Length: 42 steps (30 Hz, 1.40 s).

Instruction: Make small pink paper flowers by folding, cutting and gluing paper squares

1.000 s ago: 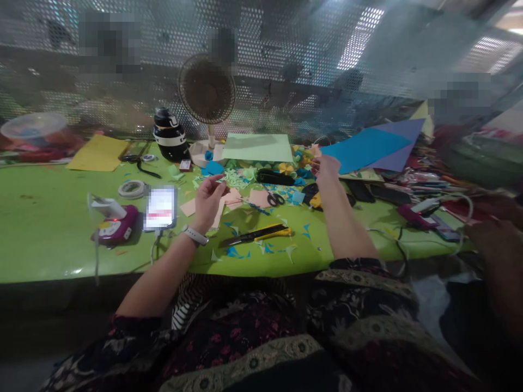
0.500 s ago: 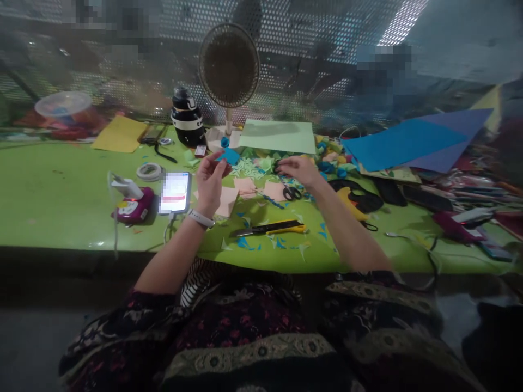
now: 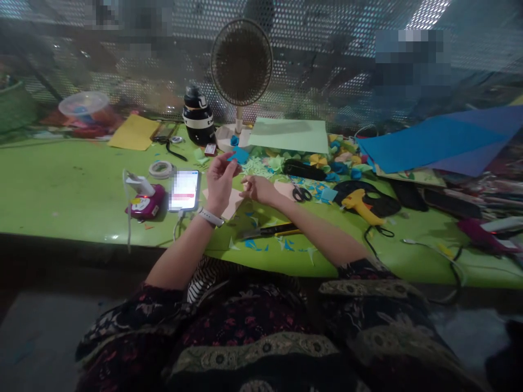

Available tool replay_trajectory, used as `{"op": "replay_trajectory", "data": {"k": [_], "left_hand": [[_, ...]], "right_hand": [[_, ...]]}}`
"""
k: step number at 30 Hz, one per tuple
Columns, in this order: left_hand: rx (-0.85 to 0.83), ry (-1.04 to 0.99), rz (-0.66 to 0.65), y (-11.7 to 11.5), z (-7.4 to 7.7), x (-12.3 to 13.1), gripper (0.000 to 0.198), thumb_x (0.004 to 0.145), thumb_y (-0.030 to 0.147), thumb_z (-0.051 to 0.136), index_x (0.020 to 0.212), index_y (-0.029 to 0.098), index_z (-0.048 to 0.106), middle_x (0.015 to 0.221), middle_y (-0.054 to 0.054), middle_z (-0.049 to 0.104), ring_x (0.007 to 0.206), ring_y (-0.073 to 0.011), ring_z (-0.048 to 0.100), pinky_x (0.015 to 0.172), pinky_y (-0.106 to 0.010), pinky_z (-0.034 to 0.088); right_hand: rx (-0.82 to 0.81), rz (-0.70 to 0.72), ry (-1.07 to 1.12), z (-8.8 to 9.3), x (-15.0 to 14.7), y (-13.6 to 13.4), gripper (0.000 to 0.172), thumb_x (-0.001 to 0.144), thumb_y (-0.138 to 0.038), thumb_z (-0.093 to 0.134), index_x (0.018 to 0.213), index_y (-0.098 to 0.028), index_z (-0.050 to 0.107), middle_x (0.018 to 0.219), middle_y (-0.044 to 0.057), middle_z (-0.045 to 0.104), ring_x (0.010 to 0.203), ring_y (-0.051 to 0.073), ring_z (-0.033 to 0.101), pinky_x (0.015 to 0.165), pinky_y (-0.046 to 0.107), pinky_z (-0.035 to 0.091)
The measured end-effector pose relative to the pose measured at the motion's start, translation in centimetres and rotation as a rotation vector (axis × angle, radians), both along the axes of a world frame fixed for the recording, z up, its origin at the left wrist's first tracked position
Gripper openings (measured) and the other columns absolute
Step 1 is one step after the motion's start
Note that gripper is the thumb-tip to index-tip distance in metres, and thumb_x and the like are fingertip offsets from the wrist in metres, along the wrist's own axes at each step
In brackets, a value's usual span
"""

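Note:
My left hand (image 3: 220,182), a white band on its wrist, pinches a small piece of blue paper (image 3: 240,155) between thumb and fingers. Close beside it, a little lower and to the right, is my right hand (image 3: 259,190) with its fingertips pressed together; whatever they hold is too small to make out. Pale pink paper (image 3: 233,206) lies under and between the hands. Black-handled scissors (image 3: 302,194) rest beyond my right wrist. My right forearm partly covers a yellow and black utility knife (image 3: 261,232). Shredded light green paper (image 3: 255,166) is heaped behind the hands.
A lit phone (image 3: 183,190), tape roll (image 3: 161,170) and purple charging block (image 3: 147,202) are on the left. Behind stand a black bottle (image 3: 198,117) and a fan (image 3: 242,62). To the right lie a black pouch (image 3: 304,170), yellow glue gun (image 3: 362,207) and large blue sheets (image 3: 433,139).
My right hand has moved left and toward me, from beside the black pouch to just beside my left hand. My left hand still holds the blue paper. The view has shifted slightly left.

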<state>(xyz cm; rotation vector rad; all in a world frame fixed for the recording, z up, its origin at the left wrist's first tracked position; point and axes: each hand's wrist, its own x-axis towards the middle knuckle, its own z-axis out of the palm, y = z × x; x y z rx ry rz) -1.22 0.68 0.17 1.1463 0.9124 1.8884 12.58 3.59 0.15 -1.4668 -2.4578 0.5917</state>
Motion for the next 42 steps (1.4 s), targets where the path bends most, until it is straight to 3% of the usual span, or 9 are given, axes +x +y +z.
{"op": "replay_trajectory", "data": {"k": [4, 7, 11, 15, 23, 29, 38, 42], "left_hand": [[-0.010, 0.011, 0.017, 0.2, -0.1, -0.2, 0.015, 0.088, 0.032, 0.073, 0.101, 0.025, 0.069, 0.080, 0.000, 0.068, 0.074, -0.0109, 0.066, 0.074, -0.025, 0.057], [-0.011, 0.018, 0.017, 0.2, 0.0, -0.3, 0.013, 0.088, 0.029, 0.072, 0.100, 0.025, 0.069, 0.079, 0.000, 0.068, 0.073, -0.0106, 0.066, 0.073, -0.024, 0.057], [-0.007, 0.038, -0.010, -0.1, 0.2, 0.0, 0.008, 0.089, 0.024, 0.070, 0.097, 0.023, 0.069, 0.077, 0.001, 0.067, 0.071, -0.0097, 0.065, 0.073, -0.024, 0.057], [-0.021, 0.082, -0.021, -0.4, 0.2, 0.6, 0.006, 0.088, 0.020, 0.068, 0.095, 0.021, 0.069, 0.077, 0.000, 0.067, 0.070, -0.0091, 0.065, 0.073, -0.024, 0.057], [-0.050, 0.224, -0.109, -0.6, -1.0, 1.1, 0.013, 0.085, 0.024, 0.070, 0.096, 0.017, 0.069, 0.075, -0.001, 0.069, 0.069, -0.0102, 0.067, 0.069, -0.023, 0.057], [-0.078, 0.268, -0.116, -0.8, -1.1, 1.2, 0.013, 0.083, 0.021, 0.069, 0.095, 0.016, 0.068, 0.073, -0.001, 0.069, 0.067, -0.0107, 0.067, 0.068, -0.023, 0.057], [-0.076, 0.313, -0.104, -0.9, -1.1, 1.0, 0.017, 0.082, 0.024, 0.071, 0.097, 0.015, 0.069, 0.072, -0.001, 0.068, 0.067, -0.0114, 0.067, 0.068, -0.024, 0.056], [-0.073, 0.331, -0.109, -1.0, -1.1, 1.1, 0.017, 0.082, 0.024, 0.070, 0.097, 0.015, 0.069, 0.074, -0.002, 0.069, 0.067, -0.0115, 0.067, 0.066, -0.023, 0.055]], "right_hand": [[0.022, 0.038, 0.035, 0.3, 1.2, -0.3, 0.028, 0.085, -0.025, 0.069, 0.110, -0.015, 0.073, 0.096, 0.006, 0.077, 0.082, 0.018, 0.067, 0.072, 0.026, 0.044], [0.092, 0.012, 0.053, 1.2, 4.2, -0.3, 0.022, 0.085, -0.023, 0.064, 0.103, -0.015, 0.075, 0.097, 0.006, 0.076, 0.084, 0.018, 0.066, 0.072, 0.026, 0.043], [0.203, -0.138, -0.054, 2.0, 9.7, -0.3, 0.025, 0.085, -0.024, 0.061, 0.103, -0.015, 0.076, 0.100, 0.010, 0.074, 0.088, 0.021, 0.065, 0.075, 0.029, 0.043], [0.233, -0.296, -0.254, 1.6, 13.5, -0.4, 0.026, 0.082, -0.029, 0.064, 0.101, -0.014, 0.075, 0.104, 0.014, 0.070, 0.091, 0.025, 0.063, 0.074, 0.030, 0.043], [0.129, -0.327, -0.311, 1.8, 14.0, -0.7, 0.038, 0.077, -0.037, 0.070, 0.109, -0.017, 0.071, 0.113, 0.013, 0.066, 0.091, 0.025, 0.063, 0.072, 0.029, 0.044], [0.075, -0.248, -0.311, 1.9, 14.1, -1.2, 0.042, 0.077, -0.030, 0.070, 0.117, -0.016, 0.067, 0.115, 0.013, 0.066, 0.091, 0.025, 0.064, 0.073, 0.028, 0.044], [0.182, -0.165, -0.137, 1.4, 16.8, 0.0, 0.066, 0.073, -0.019, 0.069, 0.137, -0.015, 0.056, 0.123, 0.014, 0.062, 0.099, 0.026, 0.063, 0.085, 0.033, 0.049], [0.292, -0.110, -0.198, 1.0, 17.0, 1.1, 0.074, 0.073, -0.009, 0.060, 0.146, -0.012, 0.050, 0.136, 0.018, 0.058, 0.118, 0.031, 0.058, 0.099, 0.037, 0.046]]}}
